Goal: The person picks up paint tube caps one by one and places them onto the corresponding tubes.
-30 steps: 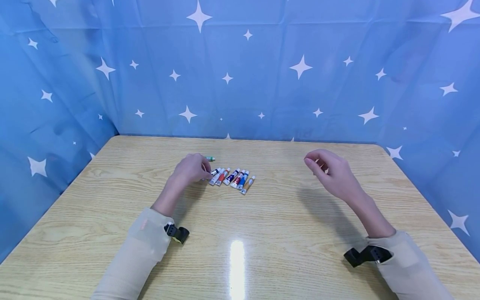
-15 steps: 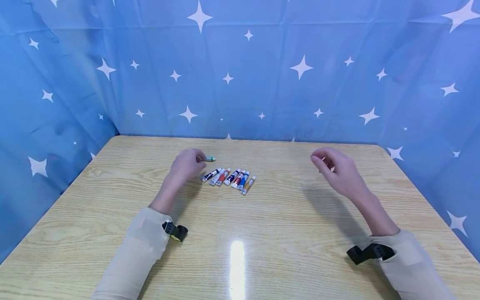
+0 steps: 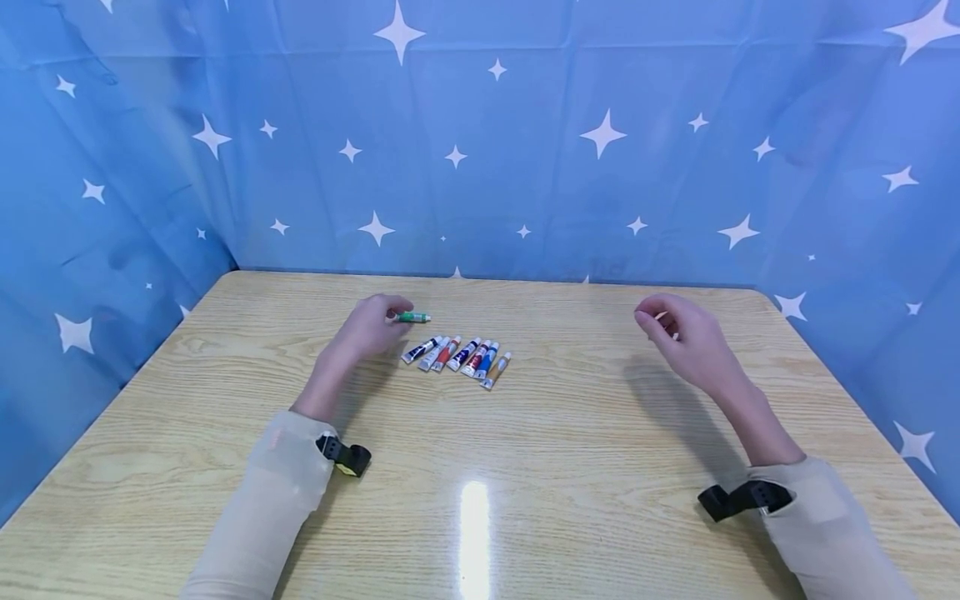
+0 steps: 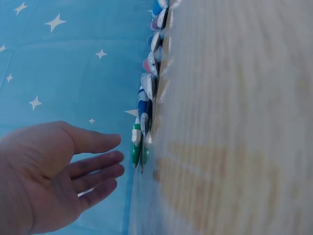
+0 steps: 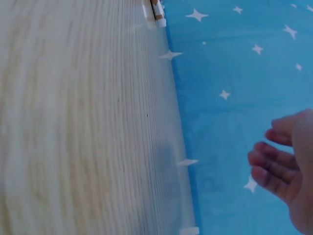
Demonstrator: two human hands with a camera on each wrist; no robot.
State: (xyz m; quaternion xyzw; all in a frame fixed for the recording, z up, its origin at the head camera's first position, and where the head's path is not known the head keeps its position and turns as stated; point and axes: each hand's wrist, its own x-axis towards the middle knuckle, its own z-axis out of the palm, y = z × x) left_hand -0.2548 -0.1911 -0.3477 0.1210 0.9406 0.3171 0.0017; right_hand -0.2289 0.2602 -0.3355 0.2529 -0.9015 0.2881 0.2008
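A small green paint tube (image 3: 413,317) lies crosswise on the table, behind a row of similar tubes. Beside its left end is my left hand (image 3: 371,325), with nothing held. From the left wrist view, the thumb and fingers are spread apart and loosely extended, a short gap from the green tube (image 4: 136,147). The row runs from a dark tube (image 3: 422,350) through an orange-red tube (image 3: 446,355) and a blue tube (image 3: 487,362) to an ochre tube (image 3: 496,371). Over the table's right side, my right hand (image 3: 690,342) hovers empty, fingers loosely curled.
The wood-grain table (image 3: 570,450) has rounded far corners. A blue curtain (image 3: 525,175) with white stars hangs behind it and along both sides. Each sleeve carries a black wrist camera, such as the left camera (image 3: 345,454).
My left hand has left the dark tube at the row's left end and moved back and left to the green tube. The right hand has drifted slightly rightward.
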